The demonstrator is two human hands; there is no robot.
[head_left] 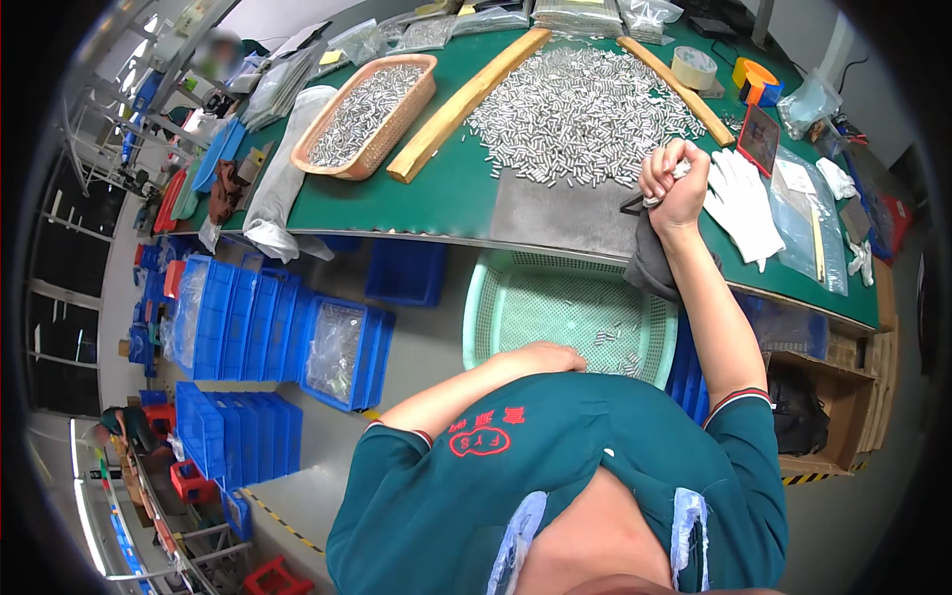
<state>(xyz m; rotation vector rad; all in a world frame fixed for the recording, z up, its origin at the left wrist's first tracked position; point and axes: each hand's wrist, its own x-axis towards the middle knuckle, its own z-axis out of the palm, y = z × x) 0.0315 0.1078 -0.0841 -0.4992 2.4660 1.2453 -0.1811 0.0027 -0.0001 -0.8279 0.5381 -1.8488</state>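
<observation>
1. Partly, the right hand [677, 188] hides what it encloses; a small white item [681, 170] shows between its fingers, too little exposed to identify.
2. Below the front edge of the surface [451, 203], the near side of the mint-green basket [473, 317] is hidden behind the left hand [540, 358] and the teal shirt [605, 436]. Clear bags along the far edge are cut off above.
3. The metal pins [575, 109] are short, silvery cylinders, heaped at all angles between two wooden strips [466, 107], from near the far edge to the grey mat [555, 213] at the front edge. More fill the salmon basket [421, 99] toward the left corner; a few lie scattered in the mint-green basket.
4. The right fingers are curled tightly around the small white item, by the heap's near right side; whether they hold pins too, I cannot tell.
5. The left fingers look close together, just above the basket's near side; contact cannot be made out.
</observation>
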